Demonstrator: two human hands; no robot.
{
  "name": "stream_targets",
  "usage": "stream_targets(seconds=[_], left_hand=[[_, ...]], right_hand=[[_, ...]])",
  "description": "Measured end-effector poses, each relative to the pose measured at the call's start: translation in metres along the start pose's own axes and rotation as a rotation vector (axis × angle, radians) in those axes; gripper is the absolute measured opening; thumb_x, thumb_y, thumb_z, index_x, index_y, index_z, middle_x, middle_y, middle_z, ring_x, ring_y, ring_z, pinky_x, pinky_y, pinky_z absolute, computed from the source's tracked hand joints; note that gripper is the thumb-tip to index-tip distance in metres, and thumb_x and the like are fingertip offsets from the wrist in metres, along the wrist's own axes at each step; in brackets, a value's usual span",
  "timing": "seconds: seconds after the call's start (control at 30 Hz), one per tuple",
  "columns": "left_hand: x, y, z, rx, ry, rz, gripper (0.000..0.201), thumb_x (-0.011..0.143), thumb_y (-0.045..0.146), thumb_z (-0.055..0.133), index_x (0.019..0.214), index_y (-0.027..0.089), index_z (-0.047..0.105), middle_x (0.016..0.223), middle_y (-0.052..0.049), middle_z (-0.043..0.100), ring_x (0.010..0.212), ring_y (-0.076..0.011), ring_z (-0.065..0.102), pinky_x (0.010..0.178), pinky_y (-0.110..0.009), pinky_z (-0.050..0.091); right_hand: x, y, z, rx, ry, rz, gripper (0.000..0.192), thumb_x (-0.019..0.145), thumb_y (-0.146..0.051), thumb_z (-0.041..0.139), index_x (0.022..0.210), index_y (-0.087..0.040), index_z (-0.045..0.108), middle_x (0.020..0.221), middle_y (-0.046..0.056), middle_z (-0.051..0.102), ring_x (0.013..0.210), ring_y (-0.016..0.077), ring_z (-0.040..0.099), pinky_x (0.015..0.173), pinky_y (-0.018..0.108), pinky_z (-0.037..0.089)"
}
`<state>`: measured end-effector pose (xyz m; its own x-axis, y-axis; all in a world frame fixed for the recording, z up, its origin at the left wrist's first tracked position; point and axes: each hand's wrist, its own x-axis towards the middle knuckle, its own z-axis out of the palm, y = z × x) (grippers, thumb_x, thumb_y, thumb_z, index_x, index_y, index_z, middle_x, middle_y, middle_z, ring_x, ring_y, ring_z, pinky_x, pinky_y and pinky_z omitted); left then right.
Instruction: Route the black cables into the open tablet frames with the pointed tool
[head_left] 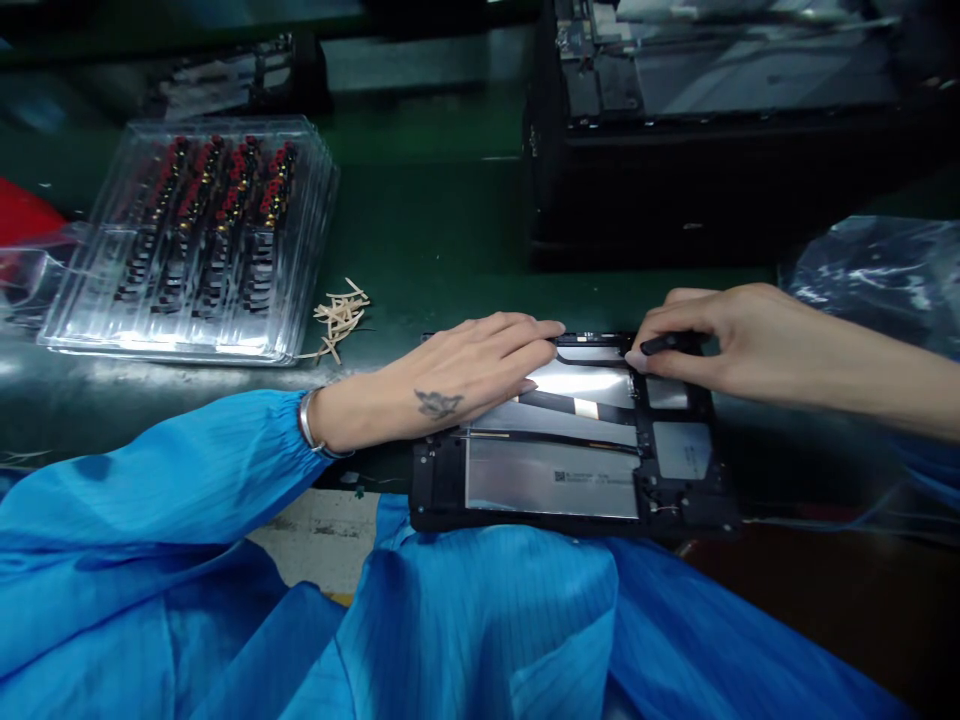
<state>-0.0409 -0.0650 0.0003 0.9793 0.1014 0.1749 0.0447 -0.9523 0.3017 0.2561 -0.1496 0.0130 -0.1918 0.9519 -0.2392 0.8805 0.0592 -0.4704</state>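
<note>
An opened tablet (570,470) lies back-up at the near edge of the green bench, its silver battery and black frame showing. My left hand (457,385) rests flat on the tablet's upper left part, fingers stretched along the far edge. My right hand (720,340) pinches a small black tool (667,343) and presses its tip against the tablet's far edge near the middle. Blue sleeves cover both my arms, and a bracelet sits on my left wrist.
A stack of clear plastic trays (195,240) with rows of small red-and-black parts stands at the left. A heap of thin wooden sticks (339,316) lies beside it. A black box (720,140) holding another device stands at the back right; a plastic bag (877,280) lies at the right.
</note>
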Motion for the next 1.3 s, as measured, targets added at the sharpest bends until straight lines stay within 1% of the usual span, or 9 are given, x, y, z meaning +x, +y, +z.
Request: stream_targets(seconds=[0.13, 0.27, 0.37, 0.47, 0.53, 0.67, 0.93, 1.13, 1.3], left_hand=[[0.003, 0.000, 0.000, 0.085, 0.000, 0.022, 0.031, 0.112, 0.024, 0.036, 0.126, 0.008, 0.059, 0.153, -0.016, 0.054, 0.139, -0.0285, 0.053, 0.114, -0.043, 0.051], [0.005, -0.002, 0.000, 0.227, -0.034, 0.052, 0.032, 0.111, 0.018, 0.033, 0.127, 0.009, 0.059, 0.153, -0.014, 0.056, 0.140, -0.0286, 0.053, 0.112, -0.041, 0.053], [0.007, -0.003, 0.000, 0.324, -0.039, 0.108, 0.034, 0.109, 0.012, 0.032, 0.131, 0.009, 0.059, 0.150, -0.015, 0.059, 0.141, -0.0297, 0.055, 0.113, -0.043, 0.052], [0.009, -0.005, -0.001, 0.372, -0.005, 0.154, 0.036, 0.108, 0.011, 0.034, 0.134, 0.007, 0.059, 0.146, -0.018, 0.062, 0.139, -0.0302, 0.057, 0.112, -0.045, 0.052], [0.009, -0.005, -0.002, 0.395, -0.002, 0.164, 0.038, 0.108, 0.010, 0.035, 0.138, 0.006, 0.058, 0.145, -0.018, 0.063, 0.137, -0.0300, 0.059, 0.111, -0.045, 0.053], [0.009, -0.005, -0.003, 0.448, 0.013, 0.196, 0.040, 0.108, 0.010, 0.035, 0.141, 0.006, 0.058, 0.144, -0.017, 0.064, 0.134, -0.0310, 0.062, 0.109, -0.045, 0.055], [0.007, -0.002, -0.001, 0.533, 0.069, 0.227, 0.039, 0.107, 0.009, 0.039, 0.138, 0.005, 0.062, 0.141, -0.015, 0.066, 0.131, -0.0326, 0.065, 0.107, -0.047, 0.058], [0.006, -0.001, 0.002, 0.604, 0.091, 0.244, 0.037, 0.106, 0.010, 0.043, 0.137, 0.005, 0.063, 0.139, -0.016, 0.068, 0.128, -0.0327, 0.066, 0.105, -0.048, 0.058], [0.014, 0.004, 0.004, 0.656, 0.108, 0.256, 0.034, 0.106, 0.011, 0.047, 0.135, 0.006, 0.065, 0.130, -0.017, 0.070, 0.122, -0.0311, 0.067, 0.103, -0.043, 0.056]], right_hand=[[-0.001, 0.001, -0.002, 0.001, -0.031, 0.005, 0.048, 0.087, -0.064, 0.056, 0.091, -0.021, 0.077, 0.090, 0.009, 0.069, 0.076, 0.0241, 0.064, 0.070, 0.038, 0.045], [-0.005, -0.001, -0.003, 0.050, 0.014, 0.005, 0.048, 0.088, -0.067, 0.058, 0.090, -0.022, 0.077, 0.088, 0.007, 0.068, 0.076, 0.0229, 0.063, 0.069, 0.037, 0.045], [-0.006, -0.003, -0.004, 0.118, 0.062, -0.049, 0.045, 0.088, -0.067, 0.062, 0.087, -0.024, 0.076, 0.087, 0.006, 0.069, 0.076, 0.0227, 0.063, 0.069, 0.036, 0.045], [-0.006, -0.008, -0.003, 0.157, 0.100, -0.132, 0.037, 0.091, -0.058, 0.064, 0.084, -0.023, 0.074, 0.091, 0.006, 0.070, 0.083, 0.0235, 0.064, 0.072, 0.036, 0.046], [-0.006, -0.011, -0.002, 0.134, 0.128, -0.147, 0.033, 0.091, -0.052, 0.062, 0.082, -0.022, 0.073, 0.089, 0.007, 0.069, 0.082, 0.0234, 0.064, 0.071, 0.036, 0.046], [-0.006, -0.018, 0.002, 0.017, 0.147, -0.127, 0.030, 0.089, -0.046, 0.057, 0.076, -0.021, 0.067, 0.082, 0.007, 0.066, 0.077, 0.0226, 0.061, 0.067, 0.035, 0.042], [-0.008, -0.024, 0.004, -0.091, 0.113, -0.079, 0.028, 0.089, -0.043, 0.049, 0.077, -0.021, 0.062, 0.086, 0.008, 0.065, 0.082, 0.0240, 0.059, 0.070, 0.035, 0.039], [-0.009, -0.025, 0.007, -0.151, 0.118, -0.074, 0.027, 0.090, -0.040, 0.047, 0.078, -0.021, 0.061, 0.088, 0.006, 0.064, 0.085, 0.0235, 0.059, 0.070, 0.034, 0.037], [-0.007, -0.021, 0.012, -0.182, 0.140, -0.076, 0.024, 0.091, -0.036, 0.048, 0.076, -0.021, 0.060, 0.087, 0.005, 0.063, 0.083, 0.0220, 0.058, 0.068, 0.033, 0.037]])
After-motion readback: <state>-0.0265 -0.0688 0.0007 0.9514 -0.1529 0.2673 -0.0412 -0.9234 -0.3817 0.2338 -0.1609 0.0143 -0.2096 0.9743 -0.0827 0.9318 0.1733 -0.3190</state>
